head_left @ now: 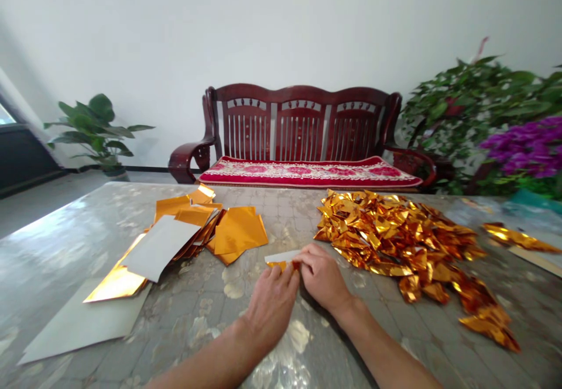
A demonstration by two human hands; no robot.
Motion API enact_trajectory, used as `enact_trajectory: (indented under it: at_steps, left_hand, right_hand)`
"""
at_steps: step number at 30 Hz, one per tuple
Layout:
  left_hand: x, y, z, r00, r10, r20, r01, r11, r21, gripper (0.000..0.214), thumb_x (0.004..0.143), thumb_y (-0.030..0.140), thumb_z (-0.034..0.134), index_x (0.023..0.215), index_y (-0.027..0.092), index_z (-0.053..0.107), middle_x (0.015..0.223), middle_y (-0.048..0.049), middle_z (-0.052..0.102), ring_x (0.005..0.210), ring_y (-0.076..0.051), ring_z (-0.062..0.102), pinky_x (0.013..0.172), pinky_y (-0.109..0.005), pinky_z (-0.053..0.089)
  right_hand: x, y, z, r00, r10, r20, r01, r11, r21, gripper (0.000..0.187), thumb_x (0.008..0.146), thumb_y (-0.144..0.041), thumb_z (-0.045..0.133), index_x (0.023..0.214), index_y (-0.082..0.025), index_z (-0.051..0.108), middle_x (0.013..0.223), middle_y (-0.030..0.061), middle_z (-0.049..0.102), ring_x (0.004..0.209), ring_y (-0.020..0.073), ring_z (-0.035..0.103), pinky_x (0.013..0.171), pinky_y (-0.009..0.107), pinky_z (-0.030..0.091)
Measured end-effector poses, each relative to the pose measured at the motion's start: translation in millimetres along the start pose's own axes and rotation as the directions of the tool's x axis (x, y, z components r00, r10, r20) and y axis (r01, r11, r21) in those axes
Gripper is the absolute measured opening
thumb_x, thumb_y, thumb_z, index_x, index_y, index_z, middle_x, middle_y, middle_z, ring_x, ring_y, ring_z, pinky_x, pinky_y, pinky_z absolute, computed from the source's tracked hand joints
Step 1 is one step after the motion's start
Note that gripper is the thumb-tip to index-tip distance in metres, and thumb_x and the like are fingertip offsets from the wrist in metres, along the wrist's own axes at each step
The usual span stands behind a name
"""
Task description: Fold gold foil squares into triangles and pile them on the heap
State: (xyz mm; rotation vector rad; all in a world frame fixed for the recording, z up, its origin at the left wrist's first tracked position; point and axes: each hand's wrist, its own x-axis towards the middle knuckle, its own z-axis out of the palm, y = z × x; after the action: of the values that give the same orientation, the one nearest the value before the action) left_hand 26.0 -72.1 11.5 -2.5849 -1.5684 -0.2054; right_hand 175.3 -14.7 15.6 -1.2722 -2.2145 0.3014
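Observation:
A sheet of gold foil paper (281,257) lies on the table in front of me, its pale back showing along the far edge and a strip of gold nearer me. My left hand (273,295) presses on its near edge with the fingers bent. My right hand (322,276) pinches its right end, thumb and fingers close together. The two hands meet at the fingertips, which hide part of the paper. To the left is a loose stack of flat gold foil sheets (239,231). On the right spreads a large heap of folded gold foil pieces (386,231).
A pale sheet (161,247) lies on the stack, and a larger grey sheet (88,324) is under it on the table (197,330). Clear plastic (474,207) rests at the right. Behind the table stand a wooden bench (302,126) and potted plants (99,126).

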Motion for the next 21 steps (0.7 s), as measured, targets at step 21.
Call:
enact_trajectory:
  at_steps: [21]
  left_hand:
    - [8.9,-74.6,-0.5,0.963,-0.256,0.086,0.261,0.799,-0.541,0.026,0.078,0.016,0.056,0.091,0.02,0.077,0.085,-0.0027,0.071,0.084,-0.019,0.061,0.076,-0.027,0.044]
  right_hand:
    - [-1.4,-24.9,-1.3,0.991,0.078,0.109,-0.062,0.988,-0.144,0.018,0.083,-0.042,0.066,0.084,-0.024,0.068,0.088,0.0012,0.067,0.083,0.018,0.061,0.069,0.028,0.036]
